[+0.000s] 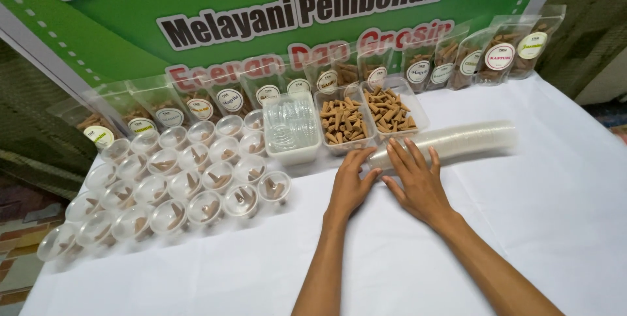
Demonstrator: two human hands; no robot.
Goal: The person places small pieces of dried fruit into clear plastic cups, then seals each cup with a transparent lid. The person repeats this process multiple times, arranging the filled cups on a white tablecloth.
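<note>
A long sleeve of stacked clear plastic cups (457,139) lies on its side on the white tablecloth (392,257). My right hand (418,182) rests flat with fingers spread over the sleeve's left end. Just left of it, my left hand (349,185) lies on the cloth with its fingertips touching the same end. Neither hand grips anything. Behind my hands stand two clear trays of brown cones (343,120) (390,110).
Several small clear cups (189,182), each with brown cones, fill the left side. A clear tub of lids (290,126) sits beside the trays. Clear labelled packets (418,67) lean in a row against a green banner (261,2). The table drops off at left.
</note>
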